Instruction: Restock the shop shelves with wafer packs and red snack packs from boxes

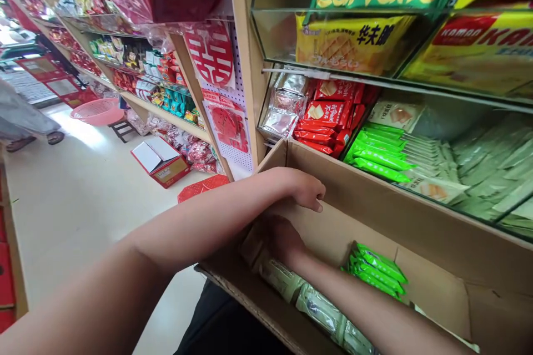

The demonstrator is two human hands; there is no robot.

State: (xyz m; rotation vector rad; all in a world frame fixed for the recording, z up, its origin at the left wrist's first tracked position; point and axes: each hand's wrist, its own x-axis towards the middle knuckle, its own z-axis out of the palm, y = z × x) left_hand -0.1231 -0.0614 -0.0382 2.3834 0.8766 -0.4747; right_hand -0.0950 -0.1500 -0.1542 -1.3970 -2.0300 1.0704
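Observation:
A large cardboard box (375,194) stands against the shelves, and both my arms reach over it. My left hand (308,189) hangs just inside the far wall, its fingers curled in, with nothing seen in them. Deep in the shaded left end of the box is my right hand (285,237), its fingers too dark to make out. It is nearest to a row of pale green wrapped packets (318,305) along the near wall. A small stack of bright green packets (375,270) lies on the box floor, partly behind my right forearm.
Glass-fronted shelf bins hold red packets (328,113), silver packets (285,102), green packets (378,150) and yellow wafer bags (350,41). On the floor at left are a small carton (160,161), a red stool (202,186) and a pink basket (97,111). A person's legs (25,116) show far left.

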